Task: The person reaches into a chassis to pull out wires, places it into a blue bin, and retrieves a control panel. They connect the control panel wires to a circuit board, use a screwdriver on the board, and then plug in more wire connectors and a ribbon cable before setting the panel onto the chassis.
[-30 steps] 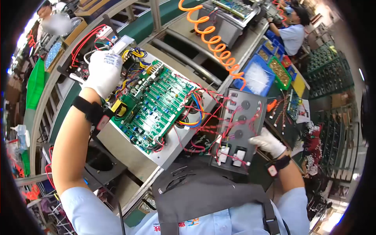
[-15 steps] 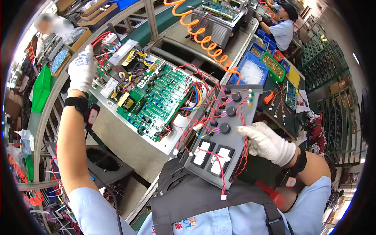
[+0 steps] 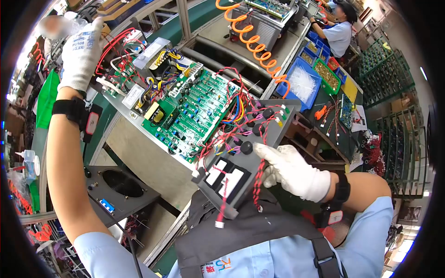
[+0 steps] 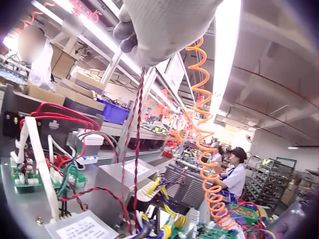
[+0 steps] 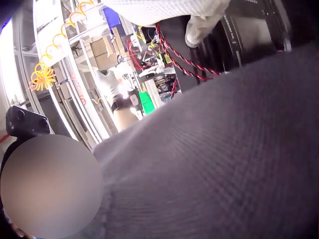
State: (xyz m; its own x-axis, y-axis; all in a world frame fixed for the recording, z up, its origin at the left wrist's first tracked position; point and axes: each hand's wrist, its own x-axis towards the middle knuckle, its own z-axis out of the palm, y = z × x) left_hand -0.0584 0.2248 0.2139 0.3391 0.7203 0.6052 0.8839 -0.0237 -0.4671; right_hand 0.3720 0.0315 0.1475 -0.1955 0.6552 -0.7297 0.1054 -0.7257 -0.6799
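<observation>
My gloved left hand (image 3: 81, 58) is raised above the far left corner of an open metal chassis. In the left wrist view its fingers pinch a red-and-black twisted wire (image 4: 138, 139), which runs down into the chassis. A large green circuit board (image 3: 197, 111) lies on the chassis. My gloved right hand (image 3: 292, 171) grips the right edge of a dark grey panel (image 3: 242, 161), tilted at the chassis's near right corner. The panel bears round black parts (image 3: 246, 147) and white-faced rectangular parts (image 3: 232, 183). Red-and-black wires (image 3: 258, 185) hang by the right fingers.
An orange coiled hose (image 3: 250, 41) hangs across the back. At right stand a blue bin (image 3: 296, 92) of white pieces and a green bin (image 3: 328, 76). A dark fan panel (image 3: 116, 185) sits at lower left. Another person (image 3: 340, 34) works farther back.
My left hand has risen and moved left, away from the chassis. The right hand has brought the panel leftward, close to the chassis, and turned it to a steeper tilt.
</observation>
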